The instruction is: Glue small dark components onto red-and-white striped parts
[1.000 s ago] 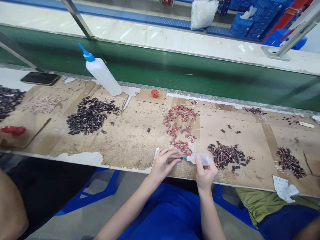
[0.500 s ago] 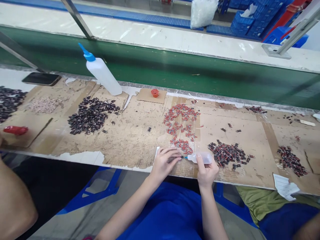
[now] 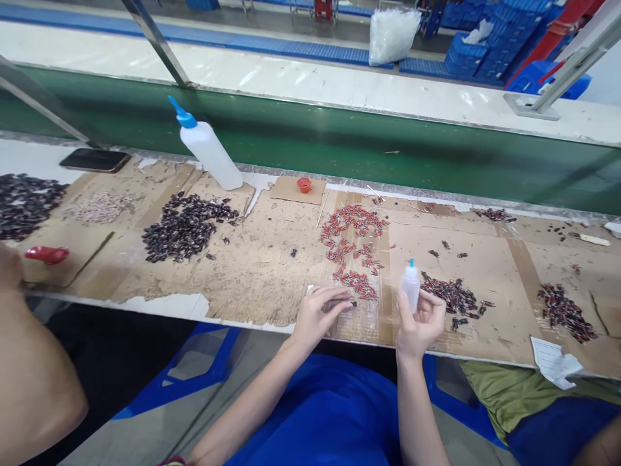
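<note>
My left hand [image 3: 321, 312] pinches a small black part [image 3: 354, 303] between thumb and fingertips, just over the cardboard near the table's front edge. In my right hand [image 3: 421, 321] is a small white squeeze bottle [image 3: 410, 288], held upright with its blue tip pointing up. The bottle and the black part are apart. Beyond my left hand lies a scattered pile of small red parts [image 3: 356, 221]. Close to my right hand rests a heap of black-and-red parts [image 3: 453, 296].
A large squeeze bottle [image 3: 212, 154] leans at the back left, behind a heap of black parts [image 3: 179, 230]. A red cup [image 3: 303, 185] stands on a cardboard piece. A phone [image 3: 94, 160] lies far left. Another person's arm [image 3: 36, 369] is at left; a torn paper [image 3: 555, 362] hangs at right.
My right hand has moved right and turned the small bottle from lying sideways at the black part to upright. My left hand has stayed nearly in place. The view has shifted slightly.
</note>
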`<state>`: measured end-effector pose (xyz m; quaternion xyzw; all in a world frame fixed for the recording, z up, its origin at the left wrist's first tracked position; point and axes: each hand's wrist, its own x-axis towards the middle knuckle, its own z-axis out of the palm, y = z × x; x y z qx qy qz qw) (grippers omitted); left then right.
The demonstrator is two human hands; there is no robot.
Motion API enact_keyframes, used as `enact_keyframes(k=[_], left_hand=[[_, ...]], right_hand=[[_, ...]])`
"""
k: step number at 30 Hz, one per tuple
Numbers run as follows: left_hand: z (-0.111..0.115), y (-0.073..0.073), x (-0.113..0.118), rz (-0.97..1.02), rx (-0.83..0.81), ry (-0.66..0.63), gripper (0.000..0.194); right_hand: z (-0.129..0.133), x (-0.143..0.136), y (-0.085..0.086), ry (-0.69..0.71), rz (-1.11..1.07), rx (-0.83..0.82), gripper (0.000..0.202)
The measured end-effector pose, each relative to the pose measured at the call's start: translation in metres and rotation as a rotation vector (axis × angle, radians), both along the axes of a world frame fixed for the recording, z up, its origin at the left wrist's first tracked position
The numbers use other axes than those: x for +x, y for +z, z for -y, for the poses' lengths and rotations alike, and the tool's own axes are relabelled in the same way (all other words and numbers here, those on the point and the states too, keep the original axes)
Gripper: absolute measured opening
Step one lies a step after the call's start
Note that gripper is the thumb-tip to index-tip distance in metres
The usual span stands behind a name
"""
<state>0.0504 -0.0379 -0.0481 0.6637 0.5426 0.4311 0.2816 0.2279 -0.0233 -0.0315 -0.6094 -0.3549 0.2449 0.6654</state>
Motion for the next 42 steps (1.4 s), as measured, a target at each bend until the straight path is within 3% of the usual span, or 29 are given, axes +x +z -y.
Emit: enact_keyframes(k=[3, 10, 14, 20, 22, 26, 31, 33, 38, 42], left_hand=[[-0.010, 0.001, -0.008, -0.025, 0.048, 0.063, 0.017], [-0.039, -0.001, -0.023, -0.201, 0.179, 0.201, 0.020], [-0.050, -0.001, -0.035, -0.270, 0.176, 0.235, 0.022], [-0.062, -0.003, -0.039, -0.333, 0.094, 0.107, 0.014], [-0.064, -0.004, -0.039, -0.330, 0.078, 0.115, 0.014], [-0.058, 0.005, -0.035, -0.228, 0.042, 0.134, 0.016], [-0.031, 0.029, -0.013, 0.127, -0.107, -0.049, 0.013], [-0.019, 0.034, 0.000, 0.229, -0.136, -0.068, 0.015], [-0.004, 0.026, 0.015, 0.265, -0.156, -0.058, 0.013], [0.001, 0.011, 0.015, -0.005, -0.014, -0.069, 0.018]], right_hand=[[-0.015, 0.001, 0.004, 0.043, 0.054, -0.018, 0.051], [-0.034, 0.002, 0.008, 0.029, 0.403, -0.281, 0.058], [-0.037, 0.000, 0.006, 0.073, 0.461, -0.265, 0.060], [-0.028, 0.004, 0.015, 0.077, 0.472, -0.206, 0.085], [-0.017, 0.002, 0.021, 0.038, 0.469, -0.131, 0.083], [0.007, -0.011, 0.022, 0.049, 0.395, -0.018, 0.052], [0.017, -0.034, 0.014, 0.406, 0.056, -0.132, 0.033], [0.015, -0.038, 0.012, 0.494, -0.090, -0.142, 0.028], [0.013, -0.034, 0.007, 0.500, -0.194, -0.143, 0.020], [0.013, -0.026, 0.005, 0.415, -0.201, -0.182, 0.027]])
